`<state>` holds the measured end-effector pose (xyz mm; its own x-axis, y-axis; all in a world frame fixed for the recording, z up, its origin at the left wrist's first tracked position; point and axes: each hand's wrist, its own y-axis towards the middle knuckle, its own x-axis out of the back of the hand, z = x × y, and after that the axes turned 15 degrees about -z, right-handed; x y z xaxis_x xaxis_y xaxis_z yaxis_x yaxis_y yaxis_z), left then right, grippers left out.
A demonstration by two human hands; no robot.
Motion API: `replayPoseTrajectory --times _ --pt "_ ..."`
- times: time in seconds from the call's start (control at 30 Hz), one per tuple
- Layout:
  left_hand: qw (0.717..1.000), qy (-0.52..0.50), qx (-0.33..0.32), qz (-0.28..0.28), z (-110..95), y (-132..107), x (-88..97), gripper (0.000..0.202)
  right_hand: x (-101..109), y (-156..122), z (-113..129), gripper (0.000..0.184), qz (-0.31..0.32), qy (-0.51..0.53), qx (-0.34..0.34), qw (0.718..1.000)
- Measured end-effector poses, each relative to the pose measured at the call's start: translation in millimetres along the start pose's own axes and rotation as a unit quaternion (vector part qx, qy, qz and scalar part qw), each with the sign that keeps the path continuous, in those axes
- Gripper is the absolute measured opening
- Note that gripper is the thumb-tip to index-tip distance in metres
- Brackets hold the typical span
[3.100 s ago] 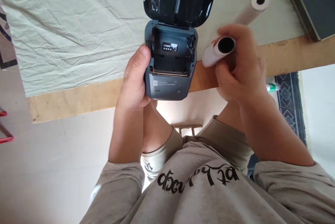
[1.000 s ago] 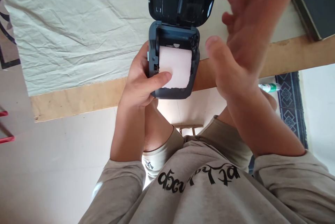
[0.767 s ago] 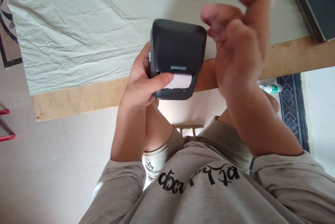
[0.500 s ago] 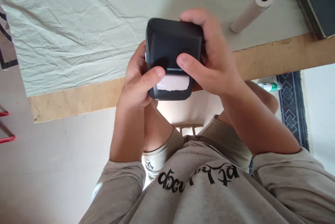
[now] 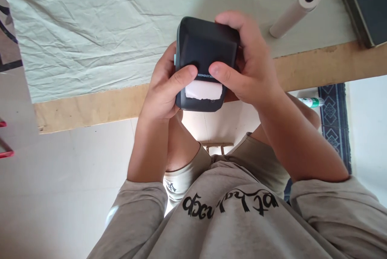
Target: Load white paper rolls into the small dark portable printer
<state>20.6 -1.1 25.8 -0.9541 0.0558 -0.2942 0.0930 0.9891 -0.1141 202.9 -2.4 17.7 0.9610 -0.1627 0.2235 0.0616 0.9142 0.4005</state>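
Observation:
A dark label printer (image 5: 208, 49) with NIIMBOT lettering is held up over the table's front edge. White paper (image 5: 204, 90) with a ragged lower edge shows at the printer's slot. My left hand (image 5: 165, 85) grips the printer's left side, its thumb on the front face beside the lettering. On the right side my right hand (image 5: 250, 57) is closed round it, thumb on the front and a finger over the top corner. The other fingers of both hands are mostly hidden behind the printer. A pale blue tab (image 5: 175, 59) sticks out at its left side.
A white paper roll (image 5: 292, 15) with a dark core hole is on the pale tablecloth (image 5: 90, 29), right of my hands. A dark flat panel (image 5: 365, 1) lies at the far right. Below the wooden table edge (image 5: 90, 107), a bottle (image 5: 311, 102) lies near a patterned blue mat (image 5: 332, 109).
The printer has shifted slightly up and right in view, tilting a little, with both hands still on it. My left thumb sits higher on the front face, next to the lettering.

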Motion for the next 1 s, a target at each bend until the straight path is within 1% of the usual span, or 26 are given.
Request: replayPoseTrajectory --times 0.1,0.27,0.37,0.47,0.6,0.67,0.77,0.83,0.9,0.93,1.0 --pt "0.999 -0.003 -0.015 -0.045 2.9 -3.0 -4.0 0.022 -0.7 -1.6 -3.2 0.049 0.001 0.016 -0.002 1.000" --pt "0.999 -0.002 -0.019 -0.048 3.8 -6.6 -11.3 0.021 -0.1 -2.3 -4.4 0.048 0.004 0.015 -0.003 1.000" --pt "0.996 0.008 -0.019 -0.086 1.1 -8.1 -14.8 0.020 0.0 -2.5 -4.2 0.048 0.007 0.018 -0.001 1.000" --pt "0.997 0.007 -0.009 -0.074 -1.0 -8.2 -14.3 0.021 -0.1 -3.1 -2.4 0.045 0.001 0.020 -0.002 1.000" --pt "0.999 -0.003 0.012 -0.035 -1.5 -6.2 -9.2 0.024 -0.5 -3.8 -0.6 0.047 -0.003 0.029 -0.023 0.999" --pt "0.999 -0.005 0.015 -0.032 -1.9 -5.2 -7.0 0.026 -0.6 -3.9 -0.2 0.048 -0.004 0.033 -0.029 0.999" --pt "0.999 -0.003 0.024 -0.044 -4.0 -4.0 -4.6 0.027 -0.6 -3.6 0.9 0.046 -0.004 0.037 -0.032 0.999" --pt "0.999 0.004 0.040 -0.027 -5.7 -3.5 -3.6 0.028 -0.7 -3.3 2.1 0.045 -0.002 0.036 -0.033 0.999" --pt "0.999 0.007 0.040 -0.010 -5.9 -3.8 -4.2 0.026 -0.7 -2.9 3.3 0.044 0.000 0.034 -0.031 0.999" --pt "0.999 0.006 0.031 -0.014 -5.2 -4.2 -5.3 0.024 -0.8 -2.7 3.8 0.043 0.001 0.034 -0.030 0.999" --pt "0.999 0.002 0.006 -0.044 -2.7 -5.3 -8.3 0.020 -0.9 -2.4 4.1 0.042 0.002 0.035 -0.028 0.999"
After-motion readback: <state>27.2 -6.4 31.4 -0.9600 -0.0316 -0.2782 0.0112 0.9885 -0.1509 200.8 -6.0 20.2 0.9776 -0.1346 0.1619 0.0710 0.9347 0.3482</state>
